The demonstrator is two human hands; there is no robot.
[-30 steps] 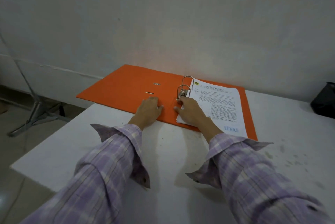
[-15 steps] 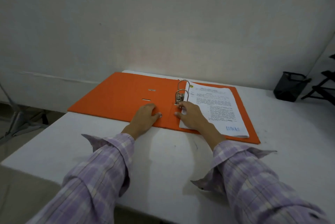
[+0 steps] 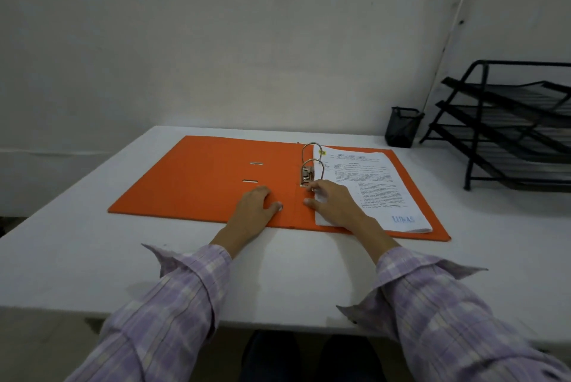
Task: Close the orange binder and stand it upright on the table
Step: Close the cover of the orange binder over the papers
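The orange binder (image 3: 200, 177) lies open and flat on the white table (image 3: 92, 258). Its metal ring mechanism (image 3: 309, 165) stands up at the spine, and a stack of printed paper (image 3: 370, 184) fills the right half. My left hand (image 3: 255, 205) rests palm down on the left cover near the binder's front edge, beside the spine, fingers loosely spread. My right hand (image 3: 335, 204) lies on the lower left corner of the paper, fingertips near the lever of the rings. Neither hand grips anything.
A black mesh pen cup (image 3: 403, 126) stands at the back right of the table. To its right is a black tiered letter tray (image 3: 506, 125). A plain wall runs close behind the table. The table's front edge is just below my sleeves.
The view has swung to the right and down, bringing the letter tray and pen cup into sight. Both hands stay in nearly the same spots on the open binder.
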